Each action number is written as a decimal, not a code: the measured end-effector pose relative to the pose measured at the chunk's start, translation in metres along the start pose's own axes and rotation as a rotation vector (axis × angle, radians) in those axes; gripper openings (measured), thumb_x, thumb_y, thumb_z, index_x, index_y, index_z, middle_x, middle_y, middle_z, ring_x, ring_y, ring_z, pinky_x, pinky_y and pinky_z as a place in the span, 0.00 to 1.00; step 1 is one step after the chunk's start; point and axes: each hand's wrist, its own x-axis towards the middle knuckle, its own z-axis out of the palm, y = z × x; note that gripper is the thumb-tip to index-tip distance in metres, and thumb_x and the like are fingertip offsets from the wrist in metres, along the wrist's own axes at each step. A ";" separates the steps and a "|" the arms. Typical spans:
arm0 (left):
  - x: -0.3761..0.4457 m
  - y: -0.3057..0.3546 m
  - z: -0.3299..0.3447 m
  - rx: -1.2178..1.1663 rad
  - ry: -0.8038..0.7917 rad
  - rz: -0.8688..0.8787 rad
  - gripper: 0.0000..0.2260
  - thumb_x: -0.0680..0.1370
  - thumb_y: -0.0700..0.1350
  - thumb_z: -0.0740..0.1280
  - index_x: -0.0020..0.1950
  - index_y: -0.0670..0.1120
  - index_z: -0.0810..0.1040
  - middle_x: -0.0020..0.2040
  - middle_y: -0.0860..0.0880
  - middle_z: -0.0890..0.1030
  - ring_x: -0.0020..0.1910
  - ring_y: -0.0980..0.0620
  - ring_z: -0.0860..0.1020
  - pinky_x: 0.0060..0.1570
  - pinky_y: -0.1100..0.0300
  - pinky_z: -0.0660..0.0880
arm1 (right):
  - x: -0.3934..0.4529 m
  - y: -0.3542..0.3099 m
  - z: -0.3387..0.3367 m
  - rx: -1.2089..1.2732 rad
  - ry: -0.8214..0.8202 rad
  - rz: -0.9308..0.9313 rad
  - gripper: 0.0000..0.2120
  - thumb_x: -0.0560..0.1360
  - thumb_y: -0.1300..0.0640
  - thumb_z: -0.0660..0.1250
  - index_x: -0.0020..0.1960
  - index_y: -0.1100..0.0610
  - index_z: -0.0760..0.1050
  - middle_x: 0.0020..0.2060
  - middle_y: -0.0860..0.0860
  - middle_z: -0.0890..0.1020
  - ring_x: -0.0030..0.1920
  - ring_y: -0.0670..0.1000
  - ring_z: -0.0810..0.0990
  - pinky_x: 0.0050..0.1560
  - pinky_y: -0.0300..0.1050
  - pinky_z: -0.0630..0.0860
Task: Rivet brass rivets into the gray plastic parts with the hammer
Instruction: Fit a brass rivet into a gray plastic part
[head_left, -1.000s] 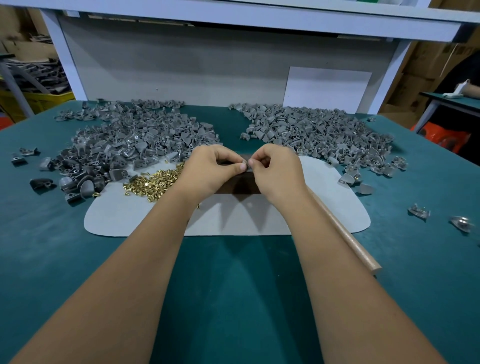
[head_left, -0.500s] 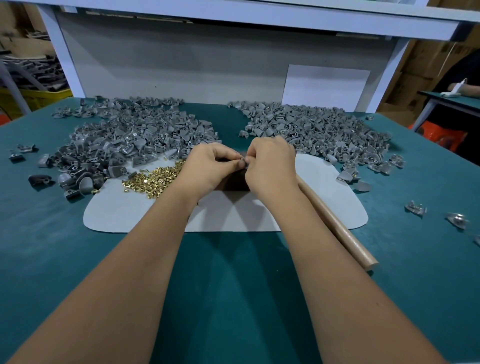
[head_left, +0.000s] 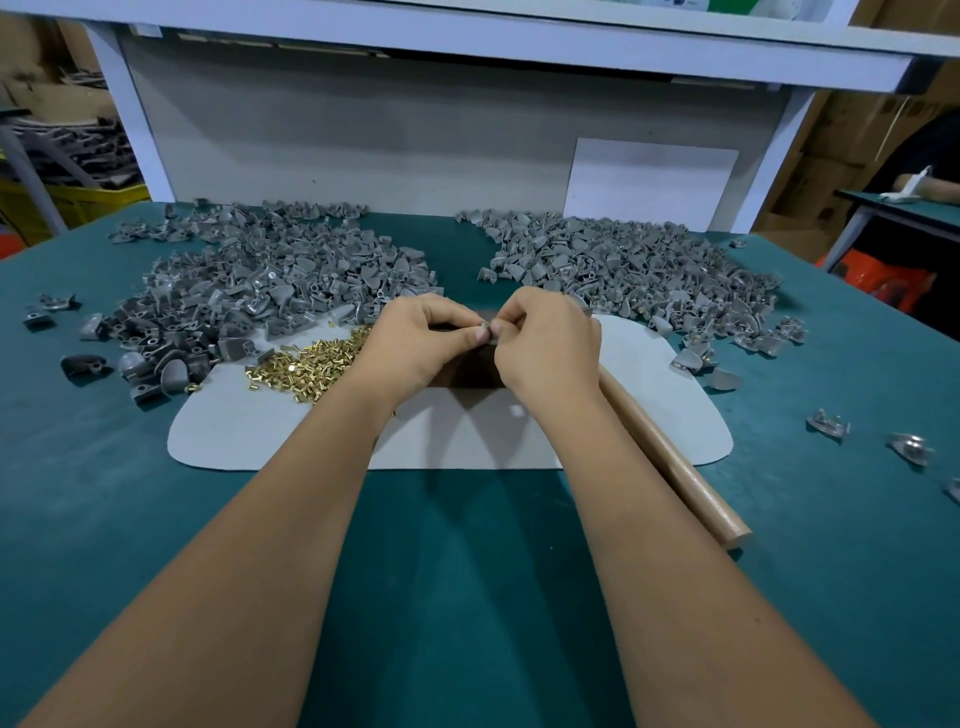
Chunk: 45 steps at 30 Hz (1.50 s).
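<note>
Little change from before: my left hand (head_left: 415, 343) and right hand (head_left: 545, 343) still pinch one gray part (head_left: 484, 328) between fingertips, above the mat (head_left: 270, 431); hammer handle (head_left: 675, 467) beside my right wrist.

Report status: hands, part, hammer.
Left hand and right hand pinch one small gray plastic part together above the pale mat. Wooden-handled hammer lies untouched under right forearm. Nothing blocking.
</note>
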 end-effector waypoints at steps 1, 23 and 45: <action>0.000 0.000 0.000 -0.004 0.000 0.002 0.06 0.74 0.37 0.73 0.50 0.42 0.84 0.50 0.45 0.83 0.45 0.57 0.79 0.47 0.73 0.75 | -0.001 0.001 0.000 0.027 0.006 0.000 0.07 0.75 0.54 0.66 0.39 0.48 0.73 0.32 0.43 0.70 0.53 0.53 0.73 0.51 0.47 0.64; 0.006 -0.008 0.005 0.024 0.034 -0.054 0.02 0.77 0.45 0.72 0.48 0.48 0.84 0.48 0.52 0.84 0.47 0.59 0.79 0.51 0.66 0.72 | 0.005 0.015 0.008 0.588 0.088 0.202 0.08 0.78 0.59 0.63 0.46 0.51 0.80 0.37 0.47 0.83 0.43 0.47 0.79 0.41 0.35 0.70; 0.003 -0.004 0.006 0.155 0.048 0.048 0.03 0.76 0.44 0.73 0.48 0.49 0.85 0.48 0.45 0.84 0.54 0.46 0.80 0.61 0.46 0.74 | 0.004 0.007 0.008 0.333 0.014 0.066 0.08 0.74 0.57 0.69 0.37 0.50 0.75 0.36 0.47 0.78 0.48 0.54 0.78 0.55 0.56 0.72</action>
